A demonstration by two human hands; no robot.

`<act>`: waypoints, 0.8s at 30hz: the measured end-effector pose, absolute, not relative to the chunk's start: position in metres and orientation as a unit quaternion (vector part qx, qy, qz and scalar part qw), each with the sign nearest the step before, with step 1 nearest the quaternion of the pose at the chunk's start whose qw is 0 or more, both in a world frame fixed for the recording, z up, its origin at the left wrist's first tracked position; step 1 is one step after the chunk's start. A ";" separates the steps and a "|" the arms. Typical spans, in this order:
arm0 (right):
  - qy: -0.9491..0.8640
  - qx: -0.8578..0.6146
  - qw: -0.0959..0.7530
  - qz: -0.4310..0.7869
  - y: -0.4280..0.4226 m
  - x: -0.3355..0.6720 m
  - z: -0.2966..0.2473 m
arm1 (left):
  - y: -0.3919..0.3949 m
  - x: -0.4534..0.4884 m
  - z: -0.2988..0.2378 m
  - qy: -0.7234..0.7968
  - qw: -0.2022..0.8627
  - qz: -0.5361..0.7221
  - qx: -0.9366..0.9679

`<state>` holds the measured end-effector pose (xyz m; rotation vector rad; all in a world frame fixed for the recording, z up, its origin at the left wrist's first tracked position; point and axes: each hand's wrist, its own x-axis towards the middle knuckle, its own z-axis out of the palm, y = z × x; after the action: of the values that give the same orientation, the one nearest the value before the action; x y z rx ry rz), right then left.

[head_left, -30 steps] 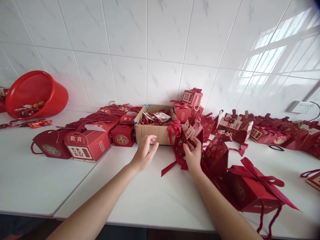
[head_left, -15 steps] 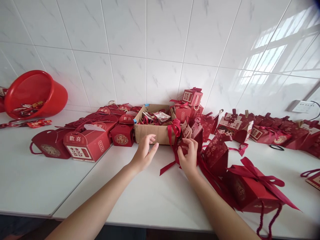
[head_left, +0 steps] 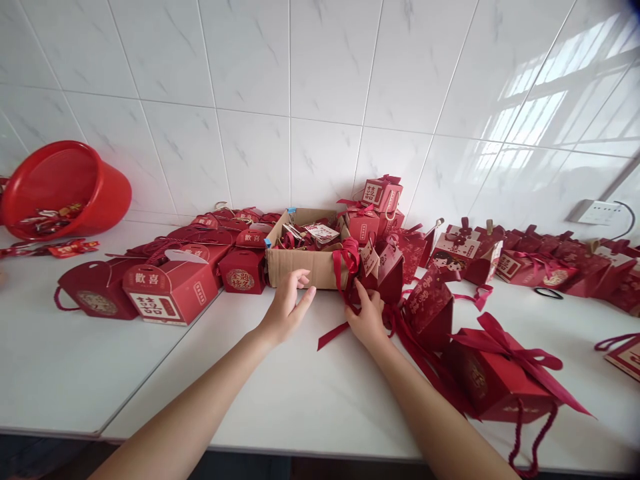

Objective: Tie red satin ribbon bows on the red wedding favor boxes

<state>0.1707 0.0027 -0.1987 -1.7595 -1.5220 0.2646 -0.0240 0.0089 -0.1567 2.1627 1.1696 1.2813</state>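
Observation:
My left hand hovers just in front of a brown cardboard box filled with red items, its fingers loosely curled and apart, holding nothing. My right hand rests on the white counter at the foot of a dark red gift box tied with a red ribbon, fingers closed on that ribbon. A paper tag hangs from the box's top.
Red gift boxes and bags lie along the tiled wall on both sides, including a large one at left and a ribboned one at right. A tipped red basin sits far left. A wall socket is at right.
My right hand has slid left and down from the box's side to its base by the ribbon. My left hand has barely moved. The view has shifted slightly.

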 end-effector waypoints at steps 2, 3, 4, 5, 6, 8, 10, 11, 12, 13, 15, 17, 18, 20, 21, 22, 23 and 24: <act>-0.603 -0.708 0.355 0.094 0.002 0.172 -0.196 | 0.009 -0.024 -0.156 0.414 0.180 0.455 0.768; -0.609 -0.712 0.337 0.089 0.002 0.173 -0.196 | 0.008 -0.024 -0.156 0.414 0.180 0.455 0.768; -0.617 -0.715 0.319 0.084 0.002 0.173 -0.195 | 0.008 -0.023 -0.156 0.414 0.180 0.454 0.768; -0.625 -0.716 0.301 0.078 0.002 0.174 -0.195 | 0.008 -0.023 -0.156 0.414 0.181 0.453 0.769; -0.633 -0.717 0.283 0.072 0.002 0.174 -0.195 | 0.008 -0.023 -0.156 0.414 0.181 0.451 0.769; -0.643 -0.720 0.253 0.062 0.003 0.175 -0.194 | 0.008 -0.023 -0.156 0.413 0.182 0.450 0.771; -0.644 -0.728 0.230 0.053 0.004 0.175 -0.194 | 0.008 -0.023 -0.156 0.413 0.183 0.451 0.770; -0.643 -0.732 0.221 0.049 0.004 0.175 -0.194 | 0.008 -0.023 -0.156 0.413 0.183 0.451 0.769; -0.641 -0.736 0.213 0.046 0.005 0.175 -0.194 | 0.008 -0.023 -0.156 0.413 0.183 0.452 0.769; -0.638 -0.741 0.205 0.044 0.006 0.175 -0.194 | 0.008 -0.023 -0.156 0.413 0.183 0.453 0.768; -0.632 -0.750 0.193 0.039 0.009 0.176 -0.195 | 0.008 -0.023 -0.156 0.413 0.182 0.454 0.769; -0.625 -0.757 0.185 0.033 0.011 0.178 -0.195 | 0.008 -0.024 -0.156 0.414 0.180 0.454 0.768; -0.623 -0.760 0.184 0.031 0.013 0.178 -0.195 | 0.008 -0.024 -0.157 0.416 0.181 0.453 0.767; -0.618 -0.764 0.183 0.028 0.014 0.179 -0.195 | 0.008 -0.024 -0.157 0.420 0.186 0.448 0.767; -0.616 -0.766 0.184 0.028 0.015 0.179 -0.195 | 0.008 -0.024 -0.157 0.421 0.188 0.445 0.768; -0.613 -0.767 0.185 0.028 0.016 0.179 -0.195 | 0.008 -0.023 -0.157 0.422 0.190 0.442 0.768; -0.610 -0.769 0.187 0.029 0.016 0.179 -0.195 | 0.008 -0.023 -0.158 0.421 0.191 0.442 0.769; -0.607 -0.771 0.189 0.030 0.016 0.180 -0.195 | 0.008 -0.023 -0.158 0.421 0.190 0.442 0.769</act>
<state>0.1795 0.0162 -0.1951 -2.1685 -1.7065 0.0844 -0.0233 0.0082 -0.1576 2.1620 1.1823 1.2428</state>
